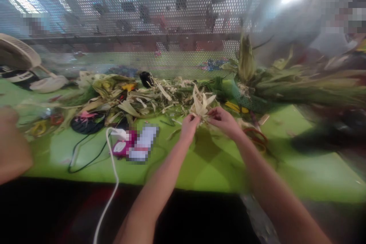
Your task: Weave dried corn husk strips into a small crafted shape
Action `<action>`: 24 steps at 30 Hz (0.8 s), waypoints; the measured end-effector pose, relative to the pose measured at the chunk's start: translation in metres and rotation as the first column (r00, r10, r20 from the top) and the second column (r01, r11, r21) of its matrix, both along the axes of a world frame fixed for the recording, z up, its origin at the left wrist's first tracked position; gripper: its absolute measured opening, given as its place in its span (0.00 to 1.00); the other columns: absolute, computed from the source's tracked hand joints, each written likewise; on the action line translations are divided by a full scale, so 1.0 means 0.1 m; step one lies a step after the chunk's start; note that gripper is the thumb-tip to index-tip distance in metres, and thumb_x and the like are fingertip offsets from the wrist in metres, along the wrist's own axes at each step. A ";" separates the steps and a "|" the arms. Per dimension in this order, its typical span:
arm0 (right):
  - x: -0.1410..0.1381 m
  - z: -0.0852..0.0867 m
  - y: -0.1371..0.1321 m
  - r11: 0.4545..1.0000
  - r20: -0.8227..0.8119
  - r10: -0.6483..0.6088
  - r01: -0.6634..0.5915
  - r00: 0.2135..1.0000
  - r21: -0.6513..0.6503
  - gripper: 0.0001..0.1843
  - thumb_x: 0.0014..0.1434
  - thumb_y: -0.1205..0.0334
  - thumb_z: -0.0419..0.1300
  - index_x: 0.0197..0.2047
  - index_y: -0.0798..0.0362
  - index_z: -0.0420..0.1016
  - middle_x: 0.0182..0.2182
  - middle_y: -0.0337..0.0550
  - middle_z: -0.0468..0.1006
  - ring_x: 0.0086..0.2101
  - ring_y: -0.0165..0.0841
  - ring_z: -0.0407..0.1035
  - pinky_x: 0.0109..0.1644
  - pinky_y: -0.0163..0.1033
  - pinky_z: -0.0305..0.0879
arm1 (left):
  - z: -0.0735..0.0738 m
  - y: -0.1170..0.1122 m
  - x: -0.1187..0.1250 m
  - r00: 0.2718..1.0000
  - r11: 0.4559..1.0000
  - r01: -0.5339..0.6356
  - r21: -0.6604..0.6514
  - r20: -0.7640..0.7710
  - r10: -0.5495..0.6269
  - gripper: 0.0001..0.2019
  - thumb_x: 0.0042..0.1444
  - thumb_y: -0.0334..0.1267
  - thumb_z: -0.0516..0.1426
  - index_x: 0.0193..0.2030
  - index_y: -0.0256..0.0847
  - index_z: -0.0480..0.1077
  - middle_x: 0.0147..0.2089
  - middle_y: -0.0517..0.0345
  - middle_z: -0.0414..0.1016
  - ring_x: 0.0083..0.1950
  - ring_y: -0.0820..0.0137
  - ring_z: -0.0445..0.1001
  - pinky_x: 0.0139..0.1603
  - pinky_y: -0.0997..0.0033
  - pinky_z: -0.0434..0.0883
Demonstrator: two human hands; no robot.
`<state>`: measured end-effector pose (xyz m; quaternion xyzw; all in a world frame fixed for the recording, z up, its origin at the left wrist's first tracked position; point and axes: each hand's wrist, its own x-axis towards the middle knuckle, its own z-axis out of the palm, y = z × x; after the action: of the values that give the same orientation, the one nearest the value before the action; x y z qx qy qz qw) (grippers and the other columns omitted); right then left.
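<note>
A pale flower shaped from dried corn husk (pixel 201 103) stands upright over the green table (pixel 197 175), its pointed petals spread outward. My left hand (pixel 190 124) is closed around its base from the left. From the right, my right hand (pixel 224 121) pinches the lower edge of the same flower. The fingertips partly hide the base, so where each finger presses is hard to make out. Behind the flower lies a heap of dry husk strips and leaves (pixel 137 101).
Left of my arms are a phone (pixel 143 143), a magenta power strip (pixel 121 148) and a white cable (pixel 116 171). A fan (pixel 20 55) stands at far left, near another person's arm (pixel 13 148). A green basket (pixel 246 97) with corn husks sits right, before a perforated screen (pixel 171 15).
</note>
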<state>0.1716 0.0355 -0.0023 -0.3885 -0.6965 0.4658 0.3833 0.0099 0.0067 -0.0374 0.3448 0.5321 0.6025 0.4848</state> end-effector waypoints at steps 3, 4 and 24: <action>0.02 0.04 -0.03 0.992 -0.021 0.123 -0.124 0.992 -0.021 0.10 0.53 0.62 0.61 0.39 0.54 0.77 0.35 0.42 0.80 0.36 0.32 0.73 0.43 0.39 0.68 | -0.02 0.01 -0.02 0.985 0.995 -0.006 0.095 -0.170 0.022 0.08 0.51 0.40 0.59 0.31 0.38 0.72 0.27 0.62 0.69 0.30 0.74 0.64 0.34 0.75 0.60; 0.02 0.05 -0.04 0.988 -0.012 0.153 -0.154 0.988 -0.015 0.10 0.53 0.64 0.60 0.40 0.54 0.78 0.36 0.43 0.81 0.37 0.33 0.73 0.45 0.40 0.69 | -0.03 0.01 -0.03 0.979 0.993 0.000 0.120 -0.204 0.024 0.07 0.52 0.40 0.58 0.31 0.38 0.72 0.27 0.63 0.69 0.31 0.74 0.63 0.34 0.75 0.59; -0.07 -0.12 0.01 0.895 0.070 -0.263 0.216 0.962 0.390 0.12 0.57 0.52 0.62 0.29 0.52 0.74 0.27 0.40 0.74 0.29 0.32 0.66 0.33 0.36 0.63 | 0.12 -0.12 0.06 0.929 0.952 0.227 0.205 -0.338 -0.149 0.07 0.57 0.38 0.57 0.30 0.39 0.70 0.27 0.60 0.70 0.31 0.71 0.66 0.36 0.74 0.60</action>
<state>0.1648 0.0362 -0.0141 -0.4176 -0.7420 0.2471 0.4626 0.0163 -0.0052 -0.0253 0.5434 0.4906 0.5493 0.4029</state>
